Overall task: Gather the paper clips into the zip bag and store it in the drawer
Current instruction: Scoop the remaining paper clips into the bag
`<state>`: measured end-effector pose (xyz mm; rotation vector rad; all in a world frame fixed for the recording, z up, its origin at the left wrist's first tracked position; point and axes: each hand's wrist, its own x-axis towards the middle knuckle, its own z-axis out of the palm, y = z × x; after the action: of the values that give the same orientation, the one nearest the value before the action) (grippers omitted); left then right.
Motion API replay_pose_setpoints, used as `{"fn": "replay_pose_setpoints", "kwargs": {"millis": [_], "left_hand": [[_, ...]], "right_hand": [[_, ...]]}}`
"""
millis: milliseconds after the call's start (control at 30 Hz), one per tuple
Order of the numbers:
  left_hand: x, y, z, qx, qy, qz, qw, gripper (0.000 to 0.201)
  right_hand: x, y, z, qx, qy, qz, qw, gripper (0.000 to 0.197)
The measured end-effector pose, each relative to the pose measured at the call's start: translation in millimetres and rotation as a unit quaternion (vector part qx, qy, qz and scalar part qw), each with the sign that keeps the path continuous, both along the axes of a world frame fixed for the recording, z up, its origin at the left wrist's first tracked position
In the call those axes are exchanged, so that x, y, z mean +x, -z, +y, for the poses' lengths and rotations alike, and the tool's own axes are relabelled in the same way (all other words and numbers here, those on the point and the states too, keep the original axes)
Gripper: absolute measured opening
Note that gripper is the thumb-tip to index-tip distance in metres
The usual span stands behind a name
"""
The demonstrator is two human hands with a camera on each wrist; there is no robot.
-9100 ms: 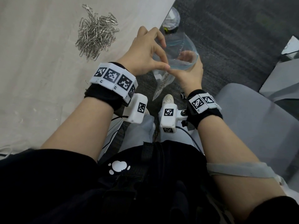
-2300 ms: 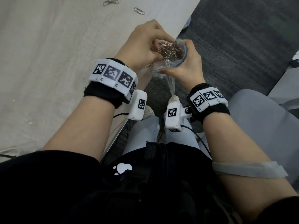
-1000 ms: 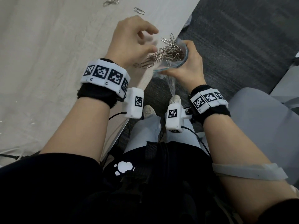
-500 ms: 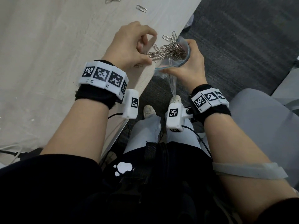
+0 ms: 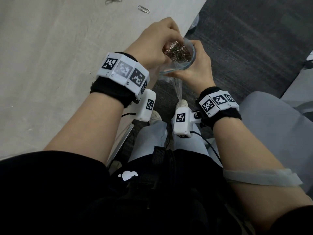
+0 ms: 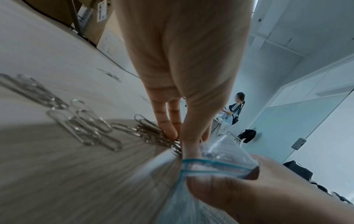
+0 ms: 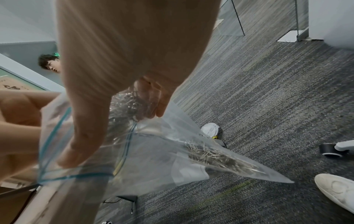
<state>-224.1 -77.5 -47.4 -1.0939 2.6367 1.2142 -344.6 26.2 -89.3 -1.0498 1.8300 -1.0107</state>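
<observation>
At the table edge my right hand (image 5: 186, 63) grips the clear zip bag (image 7: 159, 153) by its blue-striped mouth and holds it open. A bunch of paper clips (image 5: 177, 51) fills the mouth, and more lie in the bag's bottom corner (image 7: 220, 157). My left hand (image 5: 169, 43) is curled over the mouth. In the left wrist view my left hand (image 6: 182, 141) pinches a string of paper clips (image 6: 153, 133) at the bag's rim, between fingertips and thumb. Further clips (image 6: 86, 125) trail on the table behind it. No drawer is in view.
A few loose clips (image 5: 144, 9) lie far up on the pale table (image 5: 50, 65). Dark carpet (image 5: 245, 39) runs to the right, and a grey chair seat (image 5: 271, 124) sits under my right arm. Two people stand in the background of the wrist views.
My left hand has dropped from above the table edge onto the bag mouth, bringing the trailing string of clips with it. The right hand has kept the bag in place.
</observation>
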Motion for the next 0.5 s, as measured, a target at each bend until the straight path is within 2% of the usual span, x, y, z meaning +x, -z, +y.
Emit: {"fn": "replay_pose_setpoints", "kwargs": {"millis": [133,333,500], "left_hand": [[-4.7,2.4,3.9,-0.014,-0.025,0.011,1.0,0.037],[-7.8,-2.9,6.6,0.008,-0.038,0.016,0.999,0.039],[0.1,-5.1,6.4,0.056,-0.135,0.089,0.985,0.034]], "right_hand": [[-0.9,-0.3,1.1,0.0,-0.002,-0.002,1.0,0.059],[-0.1,0.6,2.4,0.002,0.004,0.0,1.0,0.063],[-0.3,0.4,3.2,0.004,0.01,0.003,1.0,0.065]]}}
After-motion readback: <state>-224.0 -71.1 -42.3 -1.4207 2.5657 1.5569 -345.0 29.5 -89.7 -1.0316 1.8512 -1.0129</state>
